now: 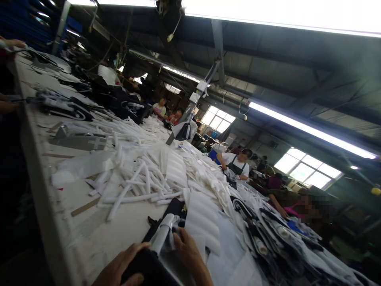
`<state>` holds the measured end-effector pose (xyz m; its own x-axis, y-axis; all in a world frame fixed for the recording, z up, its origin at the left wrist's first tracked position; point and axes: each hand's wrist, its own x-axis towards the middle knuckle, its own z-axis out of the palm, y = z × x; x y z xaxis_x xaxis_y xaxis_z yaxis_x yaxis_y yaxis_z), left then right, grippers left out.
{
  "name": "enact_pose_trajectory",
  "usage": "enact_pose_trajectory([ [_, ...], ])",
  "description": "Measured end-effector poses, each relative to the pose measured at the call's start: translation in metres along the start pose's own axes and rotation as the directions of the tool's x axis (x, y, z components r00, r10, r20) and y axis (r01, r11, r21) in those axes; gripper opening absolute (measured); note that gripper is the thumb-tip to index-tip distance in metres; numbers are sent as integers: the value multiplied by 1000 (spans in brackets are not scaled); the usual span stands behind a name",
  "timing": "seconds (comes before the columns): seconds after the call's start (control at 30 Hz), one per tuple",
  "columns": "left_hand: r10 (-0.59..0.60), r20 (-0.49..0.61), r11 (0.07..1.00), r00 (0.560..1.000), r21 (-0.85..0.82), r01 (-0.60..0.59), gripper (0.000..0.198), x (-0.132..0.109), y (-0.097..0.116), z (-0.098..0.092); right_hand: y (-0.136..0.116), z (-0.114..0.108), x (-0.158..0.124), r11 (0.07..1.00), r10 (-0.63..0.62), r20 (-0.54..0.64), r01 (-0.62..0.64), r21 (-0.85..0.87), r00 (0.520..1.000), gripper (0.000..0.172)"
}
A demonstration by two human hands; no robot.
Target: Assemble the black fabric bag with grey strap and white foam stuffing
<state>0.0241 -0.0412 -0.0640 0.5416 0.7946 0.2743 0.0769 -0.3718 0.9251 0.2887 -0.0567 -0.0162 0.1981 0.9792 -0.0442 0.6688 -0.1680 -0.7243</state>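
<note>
A black bag stands tilted at the near edge of the table, with a strap or handle wrapped in a white sleeve rising along it. Clear plastic lies beside that wrapped piece. My left hand grips the bag's left side, thumb low and fingers over the top edge. At the right side, my right hand has its fingers bent against the bag and plastic, their tips partly hidden. Just past the bag lies a ribbed white foam sheet.
White foam tubes heap across the long white table. Wrapped black bags or straps pile up at right. A grey panel and brown strips lie at left. Co-workers stand along the far side; another person's hand shows at upper left.
</note>
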Motion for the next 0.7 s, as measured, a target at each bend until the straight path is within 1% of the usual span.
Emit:
enact_pose_trajectory([
  [0.1,-39,45,999,998,6,39,48,26,16,-8,-2,3,3,999,34,-109,-36,-10,993,29],
  [0.2,-43,65,999,997,-23,45,47,40,18,-14,-5,6,4,999,44,-151,-47,-19,988,29],
  [0.23,-50,60,998,997,-45,53,50,41,15,-15,-5,7,3,999,40,-148,-43,-15,988,30],
  [0.3,-62,66,992,996,-108,69,63,37,7,-17,-4,8,3,999,34,-139,-34,6,990,32],
  [0.37,-54,110,982,992,-175,73,76,30,-1,-18,-1,9,4,999,40,-135,-36,32,990,32],
  [0.4,-52,134,978,990,-195,78,78,26,-4,-18,0,9,5,999,43,-139,-38,37,989,32],
  [0.47,-70,141,975,988,-199,98,76,23,-6,-18,2,11,8,999,50,-156,-45,30,987,32],
  [0.57,-120,85,975,989,-179,134,69,24,0,-19,2,13,9,998,57,-156,-55,17,986,33],
  [0.7,-124,120,976,985,-166,143,64,28,9,-22,-3,14,4,998,59,-141,-54,35,988,34],
])
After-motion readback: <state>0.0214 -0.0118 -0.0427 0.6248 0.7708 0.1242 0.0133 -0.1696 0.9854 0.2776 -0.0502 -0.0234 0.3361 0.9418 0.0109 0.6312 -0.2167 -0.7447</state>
